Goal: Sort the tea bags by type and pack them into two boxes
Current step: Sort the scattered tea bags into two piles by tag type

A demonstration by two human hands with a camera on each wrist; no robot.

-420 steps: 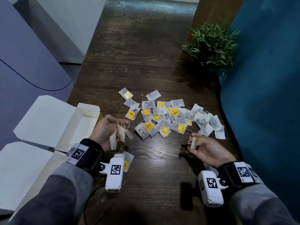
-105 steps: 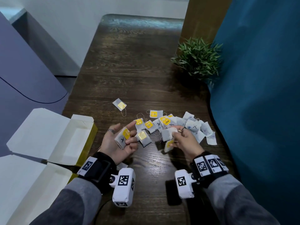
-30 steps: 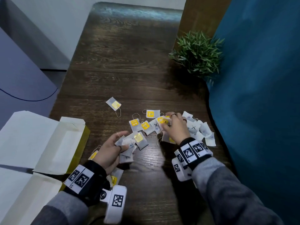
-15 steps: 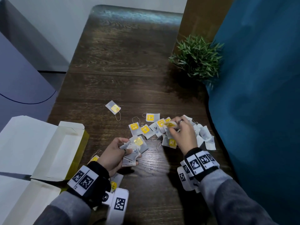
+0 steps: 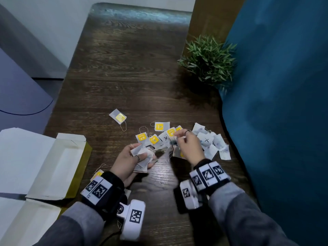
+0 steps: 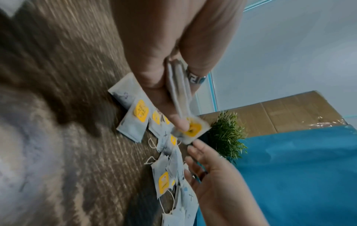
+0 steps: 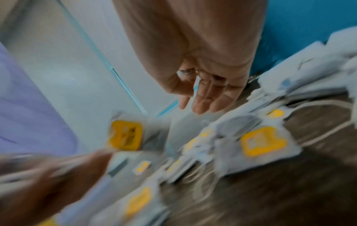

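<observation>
Two open boxes point(image 5: 44, 162) lie left on the table point(image 5: 124, 68). Loose tea bags point(image 5: 206, 141) spread under the right hand point(image 5: 190, 148), fingers straight, holding nothing. The left hand point(image 5: 131, 160) grips a stack point(image 5: 143, 157) of bags.

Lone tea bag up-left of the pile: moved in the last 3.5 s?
No. The lone tea bag keeps its place up-left of the pile, on the table.

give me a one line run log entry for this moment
left hand: holds tea bag stack | right hand: open over pile | boxes: open
</observation>
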